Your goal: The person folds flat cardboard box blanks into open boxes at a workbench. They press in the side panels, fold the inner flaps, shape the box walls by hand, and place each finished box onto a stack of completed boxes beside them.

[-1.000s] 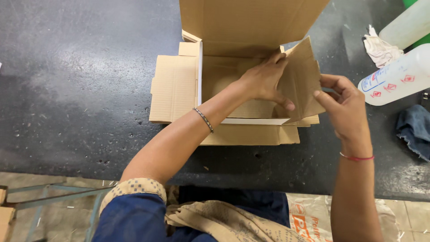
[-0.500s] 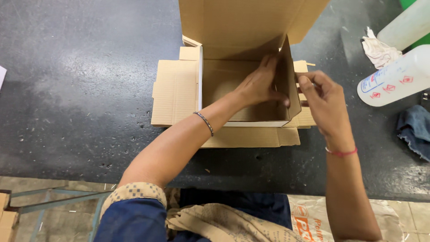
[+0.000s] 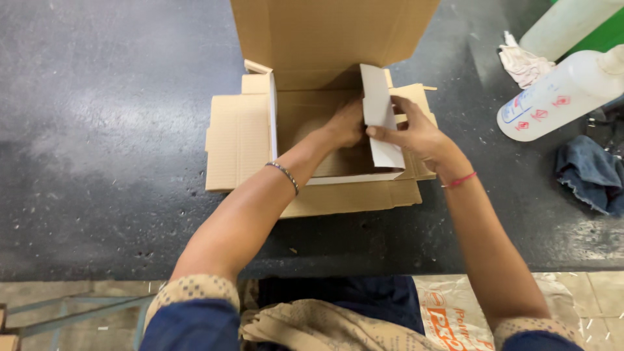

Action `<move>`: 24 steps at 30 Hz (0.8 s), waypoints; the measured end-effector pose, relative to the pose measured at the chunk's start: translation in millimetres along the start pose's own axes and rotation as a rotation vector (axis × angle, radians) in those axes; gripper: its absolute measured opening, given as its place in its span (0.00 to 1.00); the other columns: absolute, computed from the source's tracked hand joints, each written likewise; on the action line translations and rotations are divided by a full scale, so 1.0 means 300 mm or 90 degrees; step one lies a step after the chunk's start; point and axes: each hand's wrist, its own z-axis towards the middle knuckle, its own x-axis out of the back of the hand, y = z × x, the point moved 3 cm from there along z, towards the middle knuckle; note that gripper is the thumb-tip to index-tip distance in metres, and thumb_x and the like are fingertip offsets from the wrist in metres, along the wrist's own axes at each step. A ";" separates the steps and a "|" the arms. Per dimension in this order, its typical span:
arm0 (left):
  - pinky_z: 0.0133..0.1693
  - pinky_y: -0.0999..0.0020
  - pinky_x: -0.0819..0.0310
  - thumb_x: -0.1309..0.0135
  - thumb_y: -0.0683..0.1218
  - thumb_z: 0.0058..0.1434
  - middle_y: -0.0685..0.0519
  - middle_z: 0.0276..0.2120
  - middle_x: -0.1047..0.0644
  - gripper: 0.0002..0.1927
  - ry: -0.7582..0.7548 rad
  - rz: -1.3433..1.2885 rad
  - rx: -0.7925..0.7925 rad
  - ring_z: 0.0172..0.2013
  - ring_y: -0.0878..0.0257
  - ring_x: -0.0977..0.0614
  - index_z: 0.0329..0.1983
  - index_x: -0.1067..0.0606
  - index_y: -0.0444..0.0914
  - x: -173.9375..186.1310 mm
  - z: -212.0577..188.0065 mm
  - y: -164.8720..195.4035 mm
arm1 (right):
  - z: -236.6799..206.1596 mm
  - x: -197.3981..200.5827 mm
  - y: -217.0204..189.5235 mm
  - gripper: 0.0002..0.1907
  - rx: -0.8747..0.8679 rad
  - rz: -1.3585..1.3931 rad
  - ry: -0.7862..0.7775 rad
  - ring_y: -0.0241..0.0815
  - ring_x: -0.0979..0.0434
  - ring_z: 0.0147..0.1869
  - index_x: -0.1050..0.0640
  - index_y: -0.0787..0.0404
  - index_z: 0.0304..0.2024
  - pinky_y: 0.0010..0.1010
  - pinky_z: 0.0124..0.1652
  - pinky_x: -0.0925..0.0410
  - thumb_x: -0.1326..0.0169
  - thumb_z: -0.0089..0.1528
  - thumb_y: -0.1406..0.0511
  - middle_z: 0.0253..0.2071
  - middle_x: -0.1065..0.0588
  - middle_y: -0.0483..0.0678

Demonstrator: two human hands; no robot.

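Right hand now pinches the white-faced side flap, grip clamped on it — a moment ago that flap leaned outward, now it stands upright, folding inward. Left hand has slid deeper into the brown corrugated cardboard box, fingers hidden, grip unreadable. The box sits mid-worktop — dark, speckled, scuffed. A white plastic bottle lies far right beside a crumpled blue cloth.

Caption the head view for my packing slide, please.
Left hand presses inside a half-folded cardboard box while right hand folds its white-faced side flap inward on a dark table.
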 end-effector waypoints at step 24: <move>0.58 0.53 0.32 0.46 0.40 0.55 0.51 0.44 0.22 0.15 -0.065 0.307 -0.319 0.54 0.50 0.24 0.46 0.23 0.40 0.158 0.119 0.108 | 0.014 -0.054 0.131 0.23 0.182 -0.389 0.201 0.60 0.23 0.44 0.29 0.67 0.52 0.47 0.43 0.30 0.43 0.58 0.60 0.43 0.25 0.61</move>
